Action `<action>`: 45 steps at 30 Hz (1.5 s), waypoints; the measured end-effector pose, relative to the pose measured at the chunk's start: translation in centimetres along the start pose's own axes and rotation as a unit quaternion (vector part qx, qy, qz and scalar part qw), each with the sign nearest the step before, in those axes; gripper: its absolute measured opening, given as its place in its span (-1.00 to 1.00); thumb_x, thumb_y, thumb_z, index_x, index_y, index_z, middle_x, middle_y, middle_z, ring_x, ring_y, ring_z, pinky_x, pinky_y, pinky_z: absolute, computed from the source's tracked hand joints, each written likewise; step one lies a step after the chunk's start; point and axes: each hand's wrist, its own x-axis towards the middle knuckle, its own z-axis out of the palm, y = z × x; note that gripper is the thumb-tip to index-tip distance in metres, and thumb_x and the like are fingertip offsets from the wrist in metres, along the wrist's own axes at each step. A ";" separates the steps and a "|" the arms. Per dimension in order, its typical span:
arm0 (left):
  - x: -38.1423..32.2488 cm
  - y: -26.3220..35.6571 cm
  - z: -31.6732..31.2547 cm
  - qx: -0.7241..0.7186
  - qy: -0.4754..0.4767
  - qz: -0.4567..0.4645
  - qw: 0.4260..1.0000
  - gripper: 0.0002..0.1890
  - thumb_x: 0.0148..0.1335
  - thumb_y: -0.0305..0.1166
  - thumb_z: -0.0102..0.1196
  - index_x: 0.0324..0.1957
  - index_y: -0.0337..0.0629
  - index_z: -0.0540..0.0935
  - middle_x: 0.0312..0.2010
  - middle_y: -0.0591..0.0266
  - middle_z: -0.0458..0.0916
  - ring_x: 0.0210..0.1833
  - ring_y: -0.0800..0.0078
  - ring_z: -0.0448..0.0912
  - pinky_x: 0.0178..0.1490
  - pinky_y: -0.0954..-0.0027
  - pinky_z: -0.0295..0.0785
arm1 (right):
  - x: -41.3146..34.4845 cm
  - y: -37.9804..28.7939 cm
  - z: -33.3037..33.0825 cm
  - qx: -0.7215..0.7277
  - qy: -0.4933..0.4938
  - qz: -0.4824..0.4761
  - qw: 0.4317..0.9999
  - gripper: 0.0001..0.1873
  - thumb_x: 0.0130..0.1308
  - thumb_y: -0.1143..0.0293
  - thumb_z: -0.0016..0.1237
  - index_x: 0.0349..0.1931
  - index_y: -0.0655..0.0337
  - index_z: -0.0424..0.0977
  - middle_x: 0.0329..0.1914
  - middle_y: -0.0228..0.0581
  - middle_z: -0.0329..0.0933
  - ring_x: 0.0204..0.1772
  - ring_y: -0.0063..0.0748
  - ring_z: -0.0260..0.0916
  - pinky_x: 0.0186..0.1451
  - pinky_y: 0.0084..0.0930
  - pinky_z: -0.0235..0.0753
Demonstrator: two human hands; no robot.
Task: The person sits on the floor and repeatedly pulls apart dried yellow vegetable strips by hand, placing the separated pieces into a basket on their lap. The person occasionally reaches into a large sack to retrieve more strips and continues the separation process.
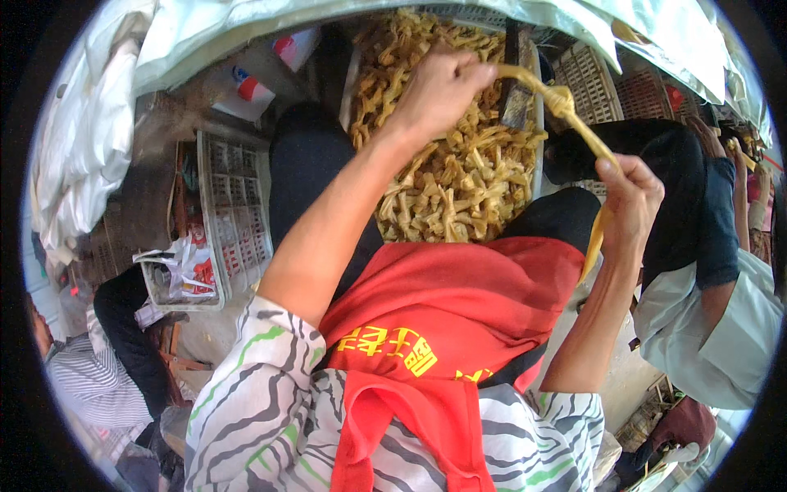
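Observation:
A long yellowish strip [584,126] with a knot in it is stretched between my two hands, above the right side of a crate. My left hand [452,86] grips its upper end, slightly blurred. My right hand [630,181] is closed on the lower part, and a loose tail hangs below the fist. Under my hands a white plastic crate [539,172] holds a heap of small yellowish knotted pieces [455,184]. A dark flat bar with a worn, wider end [516,107] lies across the heap. The strip's material cannot be told.
At the left stands a plastic basket [237,203] beside a bin [184,306] with printed packaging. More slatted crates [587,83] are at the upper right. Co-workers sit close by on the right [716,258] and left [104,381]. Pale sheeting [86,141] hangs along the top and left rim.

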 end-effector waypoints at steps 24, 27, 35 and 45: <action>-4.5 5.9 2.3 0.323 -0.030 0.387 0.863 -0.77 0.21 -0.31 0.01 -0.24 -0.23 0.63 -0.45 0.19 0.61 -0.23 0.43 0.56 -0.07 0.40 0.34 | -3.6 0.2 2.3 -0.092 -0.110 -0.132 0.981 -0.89 -0.23 0.59 0.20 -0.64 0.30 0.53 -0.63 -0.48 0.38 -0.55 -0.69 0.27 -0.49 -0.72 0.19; -5.2 3.5 1.0 0.106 -0.068 0.193 0.973 -0.85 0.15 -0.41 0.08 -0.29 -0.23 0.65 -0.63 0.26 0.53 -0.46 0.53 0.48 -0.27 0.51 0.37 | -2.8 -0.1 2.3 -0.190 -0.042 -0.274 0.942 -0.86 -0.20 0.60 0.21 -0.54 0.31 0.57 -0.59 -0.40 0.45 -0.52 -0.68 0.31 -0.49 -0.74 0.21; -4.8 2.0 1.3 -0.061 -0.192 0.137 0.970 -0.69 0.24 -0.24 0.04 -0.16 -0.32 0.54 -0.36 0.33 0.31 -0.33 0.61 0.35 -0.33 0.60 0.35 | -4.1 1.5 4.0 0.104 -0.119 -0.075 0.985 -0.75 0.00 0.55 0.19 -0.24 0.31 0.58 -0.48 -0.42 0.51 -0.51 -0.77 0.28 -0.49 -0.85 0.21; -1.6 0.9 0.5 0.109 0.082 0.228 0.964 -0.76 0.17 -0.27 0.04 -0.46 -0.26 0.58 -0.53 0.31 0.25 -0.38 0.58 0.24 -0.33 0.47 0.30 | -1.1 1.3 -0.8 -0.005 0.075 -0.066 0.995 -0.91 -0.01 0.52 0.18 -0.45 0.30 0.58 -0.63 -0.55 0.39 -0.61 -0.81 0.10 -0.56 -0.78 -0.04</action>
